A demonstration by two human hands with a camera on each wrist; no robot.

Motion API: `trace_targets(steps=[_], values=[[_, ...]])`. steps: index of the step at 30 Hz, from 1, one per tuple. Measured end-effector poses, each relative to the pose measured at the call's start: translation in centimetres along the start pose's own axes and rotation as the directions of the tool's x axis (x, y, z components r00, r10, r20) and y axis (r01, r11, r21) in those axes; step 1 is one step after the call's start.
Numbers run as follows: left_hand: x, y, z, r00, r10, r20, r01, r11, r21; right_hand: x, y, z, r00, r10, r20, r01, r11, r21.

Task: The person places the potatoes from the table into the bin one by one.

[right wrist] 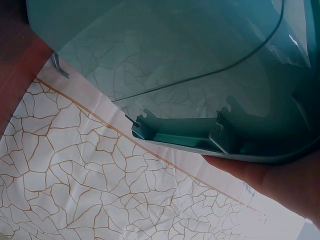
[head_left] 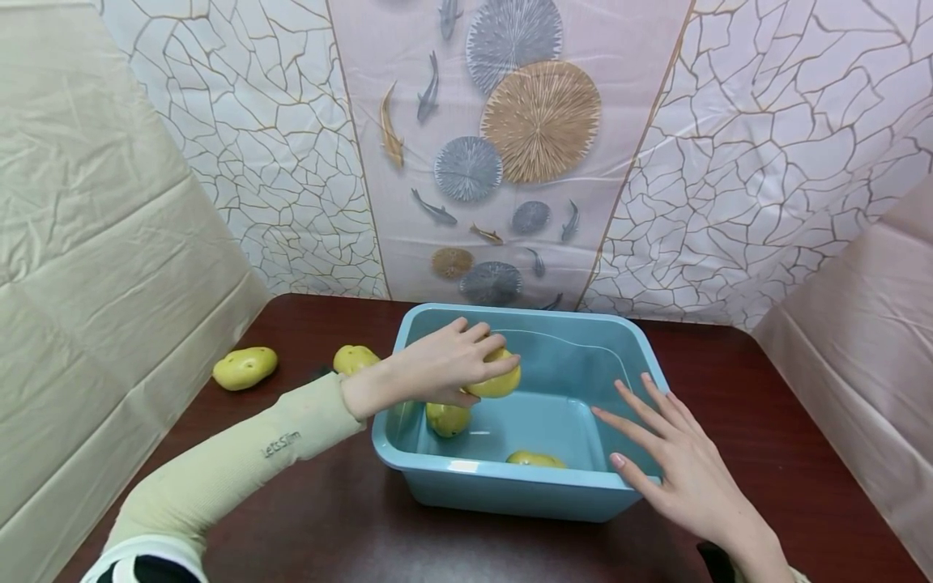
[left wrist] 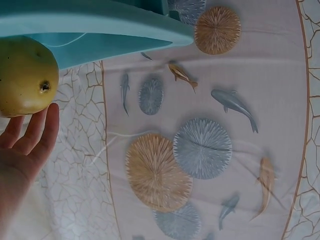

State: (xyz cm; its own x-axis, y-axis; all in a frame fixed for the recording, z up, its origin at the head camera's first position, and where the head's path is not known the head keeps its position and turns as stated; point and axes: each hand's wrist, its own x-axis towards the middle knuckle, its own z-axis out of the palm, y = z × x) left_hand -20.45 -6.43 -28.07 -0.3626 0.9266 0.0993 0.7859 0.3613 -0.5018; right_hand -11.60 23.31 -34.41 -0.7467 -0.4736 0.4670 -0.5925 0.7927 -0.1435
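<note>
My left hand (head_left: 455, 356) holds a yellow potato (head_left: 497, 379) above the inside of a blue plastic basin (head_left: 510, 468), fingers curled over its top. In the left wrist view that potato (left wrist: 27, 77) shows a dark spot, with fingertips (left wrist: 50, 120) against its underside. Two more potatoes lie in the basin: one (head_left: 448, 419) on the left, another (head_left: 535, 459) near the front wall. My right hand (head_left: 678, 453) is at the basin's right front corner, fingers spread and holding nothing. The right wrist view shows part of this hand (right wrist: 250, 172) right at the basin rim (right wrist: 200, 150).
A potato (head_left: 245, 368) lies on the dark red-brown table (head_left: 306, 518) at the far left. Another potato (head_left: 355, 359) sits left of the basin, partly behind my left forearm. A patterned cloth (head_left: 291, 146) hangs behind the table, with plain cloths at both sides.
</note>
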Motion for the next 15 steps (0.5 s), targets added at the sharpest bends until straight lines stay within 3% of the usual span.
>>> trace_targets(steps=[8, 15], values=[[0.33, 0.41, 0.55, 1.0, 0.03, 0.009, -0.03, 0.999, 0.018, 0.01, 0.0, 0.02, 1.0, -0.004, -0.002, 0.004, 1.0, 0.0], [0.72, 0.63, 0.75, 0.996, 0.049, 0.069, -0.05, 0.999, 0.009, 0.02, -0.02, 0.02, 1.0, -0.002, 0.001, 0.003, 1.0, -0.002]])
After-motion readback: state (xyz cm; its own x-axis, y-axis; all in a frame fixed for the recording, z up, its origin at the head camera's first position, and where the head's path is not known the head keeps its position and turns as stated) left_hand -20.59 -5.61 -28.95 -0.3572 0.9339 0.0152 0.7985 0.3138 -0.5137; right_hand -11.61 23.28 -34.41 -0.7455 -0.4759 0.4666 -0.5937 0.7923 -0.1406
